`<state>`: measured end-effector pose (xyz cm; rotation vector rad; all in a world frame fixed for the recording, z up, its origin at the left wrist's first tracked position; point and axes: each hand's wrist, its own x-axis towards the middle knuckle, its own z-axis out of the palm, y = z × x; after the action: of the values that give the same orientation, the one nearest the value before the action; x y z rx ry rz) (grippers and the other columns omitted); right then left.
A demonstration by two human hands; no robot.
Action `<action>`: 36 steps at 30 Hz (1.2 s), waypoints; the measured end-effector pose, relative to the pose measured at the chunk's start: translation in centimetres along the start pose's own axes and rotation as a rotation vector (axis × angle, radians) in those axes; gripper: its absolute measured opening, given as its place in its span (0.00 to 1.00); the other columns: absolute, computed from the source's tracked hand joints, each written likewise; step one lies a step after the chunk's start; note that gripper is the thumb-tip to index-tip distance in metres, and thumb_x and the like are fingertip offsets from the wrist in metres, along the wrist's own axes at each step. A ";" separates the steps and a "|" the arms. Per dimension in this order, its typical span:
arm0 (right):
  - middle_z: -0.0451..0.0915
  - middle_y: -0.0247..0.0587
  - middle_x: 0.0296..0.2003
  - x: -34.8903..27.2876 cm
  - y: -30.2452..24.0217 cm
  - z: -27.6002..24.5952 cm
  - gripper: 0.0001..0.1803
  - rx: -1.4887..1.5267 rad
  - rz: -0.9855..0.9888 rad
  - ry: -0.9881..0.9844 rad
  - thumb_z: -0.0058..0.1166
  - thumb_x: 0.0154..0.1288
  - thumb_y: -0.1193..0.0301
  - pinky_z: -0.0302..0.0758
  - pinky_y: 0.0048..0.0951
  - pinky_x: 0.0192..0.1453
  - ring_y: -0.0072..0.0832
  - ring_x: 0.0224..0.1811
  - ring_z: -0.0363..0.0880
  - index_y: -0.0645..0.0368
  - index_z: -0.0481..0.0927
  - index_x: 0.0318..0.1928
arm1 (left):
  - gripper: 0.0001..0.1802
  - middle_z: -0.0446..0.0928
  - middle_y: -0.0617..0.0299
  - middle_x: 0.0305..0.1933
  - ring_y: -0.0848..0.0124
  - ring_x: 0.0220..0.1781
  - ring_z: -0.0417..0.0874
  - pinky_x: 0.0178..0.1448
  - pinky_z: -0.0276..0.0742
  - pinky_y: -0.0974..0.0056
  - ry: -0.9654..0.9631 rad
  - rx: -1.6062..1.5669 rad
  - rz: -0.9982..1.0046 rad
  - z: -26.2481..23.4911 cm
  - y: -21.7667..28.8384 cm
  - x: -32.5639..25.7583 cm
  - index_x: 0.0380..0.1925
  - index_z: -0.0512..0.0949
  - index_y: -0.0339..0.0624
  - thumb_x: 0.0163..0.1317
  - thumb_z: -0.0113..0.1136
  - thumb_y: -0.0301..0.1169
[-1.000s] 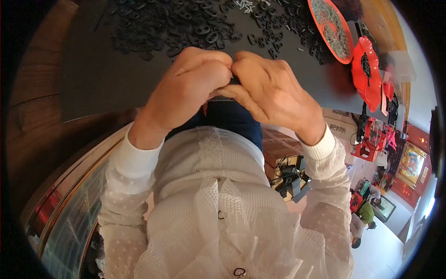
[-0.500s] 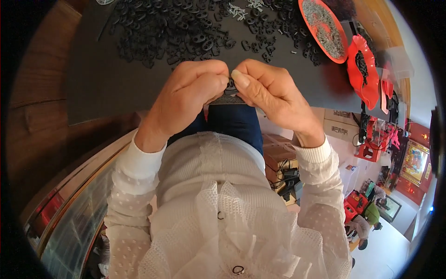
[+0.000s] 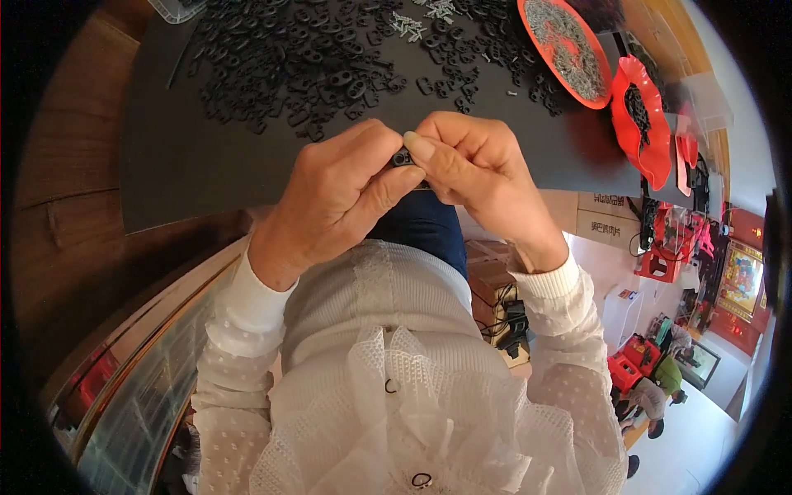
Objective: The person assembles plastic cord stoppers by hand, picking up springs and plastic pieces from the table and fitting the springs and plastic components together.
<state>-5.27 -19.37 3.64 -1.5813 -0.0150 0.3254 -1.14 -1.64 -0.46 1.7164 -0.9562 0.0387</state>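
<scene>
My left hand (image 3: 342,194) and my right hand (image 3: 478,169) meet at the near edge of a dark work mat (image 3: 198,165). Between their fingertips they pinch one small black plastic part (image 3: 403,157); most of it is hidden by my thumbs. Both hands wear white sleeves. A wide heap of similar small black parts (image 3: 305,49) lies on the mat just beyond my hands.
A round red tray (image 3: 563,49) of small grey metal pieces sits at the far right, with a wavy red dish (image 3: 642,115) of black parts beside it. A few silver pieces (image 3: 412,21) lie among the heap. Wooden surface to the left; floor clutter lower right.
My hands have stayed together on the small part; the thumbs have shifted so the part shows between the fingertips. The view has tilted slightly.
</scene>
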 end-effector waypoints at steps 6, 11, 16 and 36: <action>0.64 0.21 0.17 -0.7 -0.4 -0.7 0.15 -0.076 -0.054 0.073 0.52 0.68 0.68 0.54 0.19 0.21 0.09 0.20 0.57 0.63 0.74 0.25 | 0.10 0.67 0.69 0.22 0.80 0.23 0.67 0.25 0.63 0.73 -0.052 -0.327 -0.302 -0.5 0.1 0.2 0.28 0.71 0.38 0.59 0.63 0.29; 0.65 0.21 0.19 -3.2 -0.9 -4.6 0.13 -0.408 -0.142 0.396 0.53 0.68 0.68 0.56 0.19 0.24 0.09 0.24 0.59 0.63 0.76 0.27 | 0.08 0.66 0.72 0.22 0.86 0.23 0.62 0.25 0.57 0.77 0.000 -0.536 -0.533 -1.5 0.3 0.1 0.27 0.71 0.38 0.65 0.53 0.29; 0.68 0.20 0.20 -6.5 -3.7 -14.4 0.14 -0.524 -0.126 0.910 0.53 0.67 0.63 0.56 0.17 0.24 0.09 0.23 0.61 0.61 0.81 0.32 | 0.10 0.66 0.73 0.22 0.86 0.22 0.59 0.25 0.54 0.77 0.053 -0.430 -0.463 -0.6 0.1 -0.4 0.27 0.72 0.39 0.67 0.51 0.30; 0.78 0.47 0.39 2.7 -2.3 -4.5 0.09 -1.175 -0.268 0.223 0.53 0.56 0.73 0.76 0.42 0.40 0.48 0.40 0.79 0.60 0.75 0.39 | 0.08 0.65 0.72 0.23 0.87 0.20 0.57 0.23 0.50 0.79 0.097 -0.421 -0.505 0.3 0.0 -0.2 0.28 0.72 0.38 0.66 0.51 0.28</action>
<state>-1.30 -23.05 5.38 -2.7316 -0.2872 -0.1278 -1.44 -1.79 -0.69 1.4973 -0.4001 -0.3809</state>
